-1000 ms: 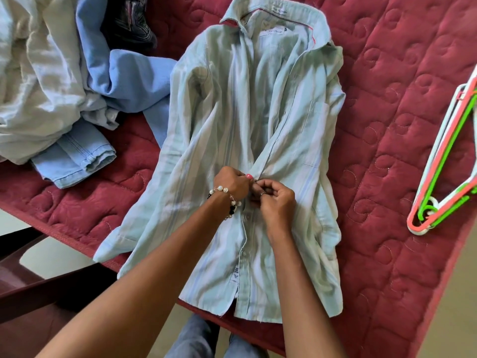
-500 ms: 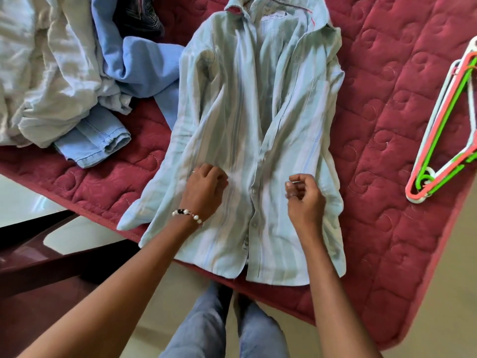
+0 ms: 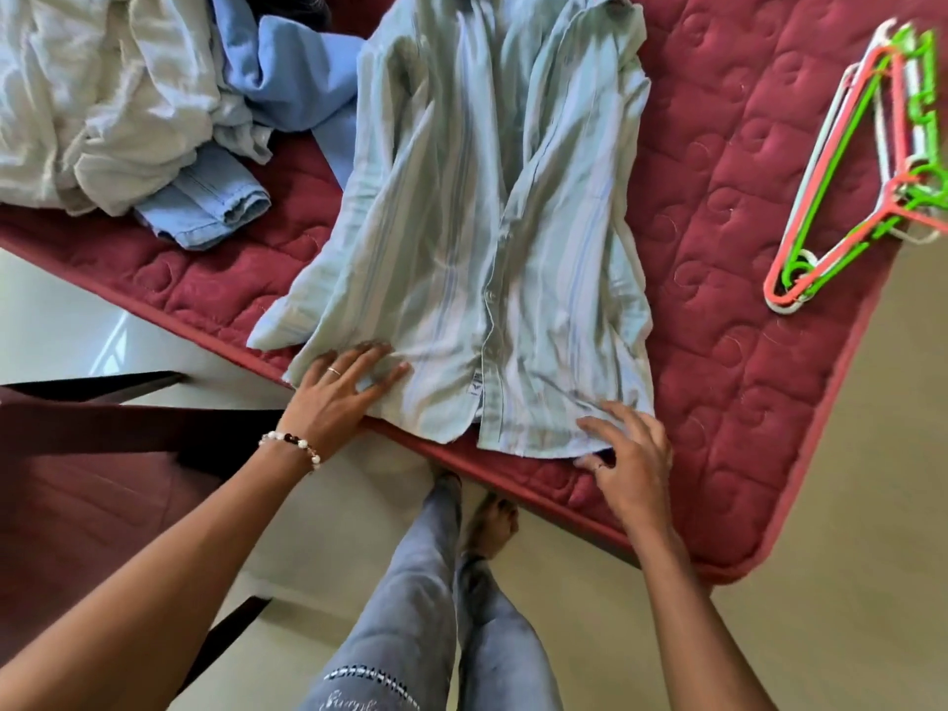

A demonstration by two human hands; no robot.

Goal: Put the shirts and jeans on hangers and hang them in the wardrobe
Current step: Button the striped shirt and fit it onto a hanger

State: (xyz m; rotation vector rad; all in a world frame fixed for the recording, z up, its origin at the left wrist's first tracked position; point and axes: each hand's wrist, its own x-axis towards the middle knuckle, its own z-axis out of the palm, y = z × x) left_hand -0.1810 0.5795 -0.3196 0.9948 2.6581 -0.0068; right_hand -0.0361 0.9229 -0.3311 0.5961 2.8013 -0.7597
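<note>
A pale green, blue-striped, long-sleeved button-up shirt lies flat and front-up on a dark red quilted mattress, collar towards the far side and hem at the near edge. Its lower buttons look fastened, while the placket gapes open higher up.

The person's left hand rests palm-down on the shirt's lower left corner, fingers straight and spread over the cloth, a thin ring on one finger and a bead bracelet at the wrist. The right hand is at the lower right corner of the hem: its fingers are loosely fanned and touch the fabric, the thumb lies along the hem's edge, and it is hard to tell whether the thumb pinches the cloth. Neither grip closes round anything plainly.

A bundle of thin plastic hangers in coral, green and white lies on the mattress well to the right of the shirt, apart from it. At the far left sits a heap of other clothes: a crumpled off-white garment, a light blue shirt and a folded pale denim piece.

The person's legs in grey jeans stand on the pale floor beside the mattress.
</note>
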